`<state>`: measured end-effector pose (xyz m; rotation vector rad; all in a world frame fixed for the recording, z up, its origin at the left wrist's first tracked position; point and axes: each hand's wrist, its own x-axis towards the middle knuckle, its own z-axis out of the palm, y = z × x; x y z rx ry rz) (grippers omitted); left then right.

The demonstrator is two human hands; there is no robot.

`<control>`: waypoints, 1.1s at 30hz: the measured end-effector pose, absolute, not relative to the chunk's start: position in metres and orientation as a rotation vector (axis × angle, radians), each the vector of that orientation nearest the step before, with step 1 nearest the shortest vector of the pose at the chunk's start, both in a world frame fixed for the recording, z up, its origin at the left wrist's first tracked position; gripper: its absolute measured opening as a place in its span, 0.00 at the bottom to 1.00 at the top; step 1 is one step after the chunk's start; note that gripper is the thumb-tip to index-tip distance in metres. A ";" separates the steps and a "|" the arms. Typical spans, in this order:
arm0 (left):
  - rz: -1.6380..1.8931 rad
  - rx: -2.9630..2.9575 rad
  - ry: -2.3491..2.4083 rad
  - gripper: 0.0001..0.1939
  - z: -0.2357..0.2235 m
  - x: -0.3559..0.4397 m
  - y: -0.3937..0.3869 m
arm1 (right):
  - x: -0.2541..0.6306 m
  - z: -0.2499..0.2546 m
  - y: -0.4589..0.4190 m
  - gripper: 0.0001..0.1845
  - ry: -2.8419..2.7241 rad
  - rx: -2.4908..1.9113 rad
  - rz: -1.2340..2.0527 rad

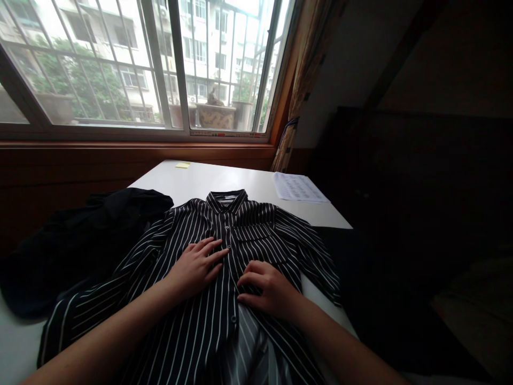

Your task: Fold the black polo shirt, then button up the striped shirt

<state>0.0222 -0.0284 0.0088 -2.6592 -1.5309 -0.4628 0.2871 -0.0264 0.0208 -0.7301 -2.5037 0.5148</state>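
A black shirt with white stripes lies front up, its collar toward the window. It is buttoned near the chest, while the lower front parts and shows the greyish inner side. My left hand rests flat on the shirt beside the button placket, fingers spread, fingertips near a button. Just right of the placket, my right hand has its fingers bent and its thumb below them, closed on the front edge of the shirt. The fabric between those fingertips is partly hidden.
Beneath the shirt is a white table. A dark heap of cloth lies at the left. Printed sheets of paper are at the far right corner, and a yellow sticky note at the far edge. A barred window stands behind.
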 end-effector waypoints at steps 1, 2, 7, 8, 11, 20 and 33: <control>-0.462 -2.654 -1.527 0.23 0.008 0.021 -0.027 | 0.288 0.020 -0.026 0.14 -2.512 -0.720 0.514; -0.461 -2.649 -1.523 0.23 0.007 0.019 -0.026 | 0.288 0.020 -0.026 0.15 -2.521 -0.709 0.514; -0.493 -2.636 -1.509 0.24 0.003 0.015 -0.023 | 0.290 0.023 -0.028 0.16 -2.580 -0.677 0.534; -0.502 -2.632 -1.511 0.24 0.003 0.015 -0.023 | 0.290 0.025 -0.028 0.16 -2.588 -0.679 0.540; -0.533 -2.629 -1.507 0.23 0.005 0.015 -0.023 | 0.289 0.027 -0.029 0.14 -2.592 -0.686 0.554; -0.604 -2.866 -1.005 0.24 0.021 0.025 -0.034 | 0.294 0.027 -0.027 0.16 -2.455 -0.711 0.734; -0.612 -3.144 -0.811 0.24 0.030 0.030 -0.043 | 0.295 0.020 -0.025 0.21 -2.441 -0.716 0.684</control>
